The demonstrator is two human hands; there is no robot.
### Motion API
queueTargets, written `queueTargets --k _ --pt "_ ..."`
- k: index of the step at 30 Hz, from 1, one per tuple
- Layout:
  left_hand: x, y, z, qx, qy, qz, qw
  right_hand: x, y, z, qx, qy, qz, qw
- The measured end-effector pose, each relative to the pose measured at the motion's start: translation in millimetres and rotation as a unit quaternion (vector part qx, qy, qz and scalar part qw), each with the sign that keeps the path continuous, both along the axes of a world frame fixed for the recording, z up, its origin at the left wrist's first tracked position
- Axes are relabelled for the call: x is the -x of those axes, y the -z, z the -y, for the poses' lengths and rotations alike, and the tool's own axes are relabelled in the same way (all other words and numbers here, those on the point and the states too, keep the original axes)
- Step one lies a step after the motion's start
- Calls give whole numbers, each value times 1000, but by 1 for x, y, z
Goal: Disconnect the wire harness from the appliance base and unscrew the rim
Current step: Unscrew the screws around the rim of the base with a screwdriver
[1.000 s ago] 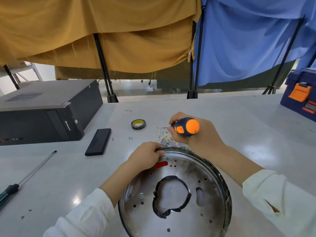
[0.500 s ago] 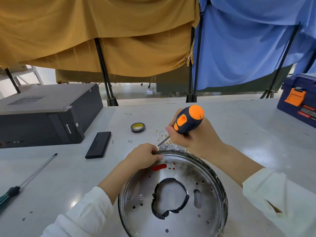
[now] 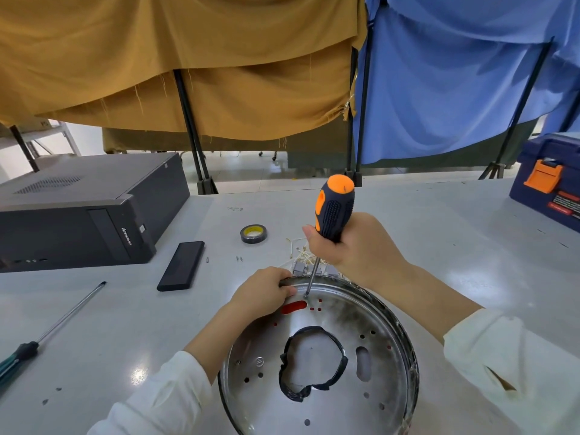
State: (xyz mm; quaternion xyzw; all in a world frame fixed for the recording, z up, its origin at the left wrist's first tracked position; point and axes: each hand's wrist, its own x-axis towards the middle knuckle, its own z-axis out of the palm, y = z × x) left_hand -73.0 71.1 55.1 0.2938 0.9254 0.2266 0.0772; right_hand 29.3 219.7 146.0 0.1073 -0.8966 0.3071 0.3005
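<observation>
The round metal appliance base (image 3: 370, 400) lies on the grey table, with a black-taped hole in its middle. My left hand (image 3: 262, 293) grips its far rim (image 3: 379, 296). In my right hand (image 3: 361, 249) I hold an orange-and-black screwdriver (image 3: 334, 211) almost upright, its tip down on the base just inside the far rim, beside a red slot (image 3: 294, 307). The wire harness (image 3: 303, 257), pale wires with grey connectors, lies just behind the rim, partly hidden by my right hand.
A black computer case (image 3: 78, 215) stands at the left, a black phone (image 3: 181, 265) and a roll of tape (image 3: 253, 233) in front of it. A long green-handled screwdriver (image 3: 47, 331) lies at the left edge. A blue toolbox (image 3: 552, 180) sits far right. Small screws (image 3: 239, 258) lie near the phone.
My right hand has swung the screwdriver from lying sideways to nearly upright and brought its tip down onto the base. My left hand has stayed on the rim.
</observation>
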Motion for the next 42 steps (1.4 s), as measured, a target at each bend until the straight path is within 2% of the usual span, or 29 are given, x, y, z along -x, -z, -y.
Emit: queueTargets --k 28,33,42 --pt "0 3 0 9 -15 -5 1000 11 4 4 18 16 -30 999" --pt "0 4 -1 10 -15 -8 1000 14 -1 11 -1 1 7 1000" --pt "-2 6 -1 15 -21 -24 999 23 -5 16 19 207 -32 978"
